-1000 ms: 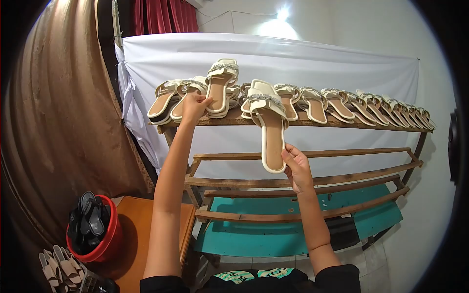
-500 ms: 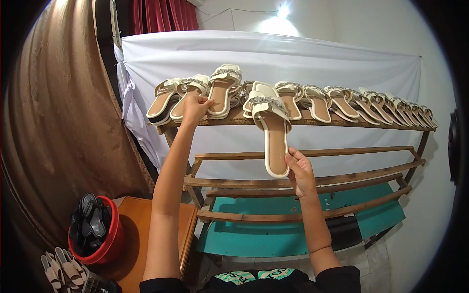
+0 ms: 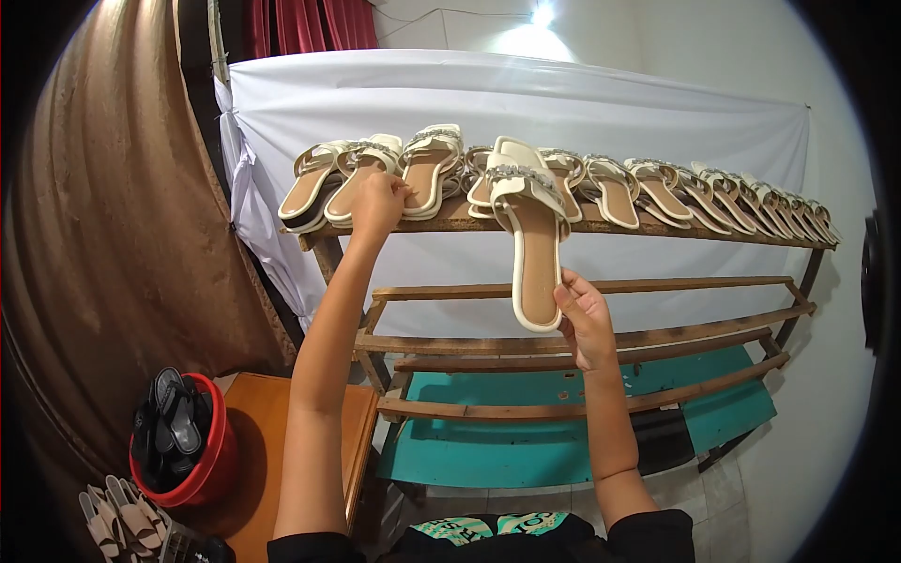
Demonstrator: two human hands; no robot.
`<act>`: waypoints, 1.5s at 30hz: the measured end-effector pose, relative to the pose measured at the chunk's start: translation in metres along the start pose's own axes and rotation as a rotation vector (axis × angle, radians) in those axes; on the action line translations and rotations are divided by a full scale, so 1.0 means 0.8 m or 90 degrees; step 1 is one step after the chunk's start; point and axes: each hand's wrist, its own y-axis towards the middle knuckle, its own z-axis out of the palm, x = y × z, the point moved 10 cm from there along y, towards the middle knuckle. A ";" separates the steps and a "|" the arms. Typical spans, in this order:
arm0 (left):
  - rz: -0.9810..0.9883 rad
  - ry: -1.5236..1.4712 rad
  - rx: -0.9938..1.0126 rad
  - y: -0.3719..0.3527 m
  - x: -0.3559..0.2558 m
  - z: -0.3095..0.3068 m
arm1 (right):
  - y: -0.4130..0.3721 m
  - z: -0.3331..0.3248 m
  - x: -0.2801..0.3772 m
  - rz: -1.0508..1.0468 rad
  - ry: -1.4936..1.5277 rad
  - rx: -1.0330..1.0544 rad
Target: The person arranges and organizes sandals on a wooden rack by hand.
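Observation:
My right hand (image 3: 587, 319) grips a white slide sandal (image 3: 537, 258) by its heel end, thumb on the tan insole. The sandal's toe points up and away, and a silvery chain-like trim crosses its strap. It hangs in front of the shelf, hiding part of the sandals behind. My left hand (image 3: 379, 202) is at the shelf edge with its fingers curled, between one white sandal (image 3: 349, 192) and a stacked white sandal (image 3: 424, 180). Its fingertips are close to the stacked one; whether they pinch anything is hidden.
A long row of similar sandals (image 3: 662, 192) lines the wooden rack's top shelf (image 3: 601, 227). Lower wooden bars (image 3: 469, 347) stand above a green board (image 3: 488, 450). At lower left are a red bucket (image 3: 221, 441) of black sandals, a brown table (image 3: 253, 469) and beige sandals (image 3: 122, 511).
The held sandal has moved slightly up and right with my right hand. My left hand stays by the stacked sandals, its fingers slightly more curled.

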 end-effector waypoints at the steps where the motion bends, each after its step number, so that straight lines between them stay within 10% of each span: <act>1: -0.006 0.018 -0.015 -0.002 -0.003 -0.003 | 0.002 0.005 0.005 0.001 0.000 0.001; 20: 0.202 0.135 -0.224 -0.051 -0.096 -0.026 | 0.241 0.030 0.058 -0.159 -0.503 -0.045; 45: 0.217 0.102 -0.258 -0.088 -0.116 0.027 | 0.225 0.050 0.031 -0.146 -0.853 -0.052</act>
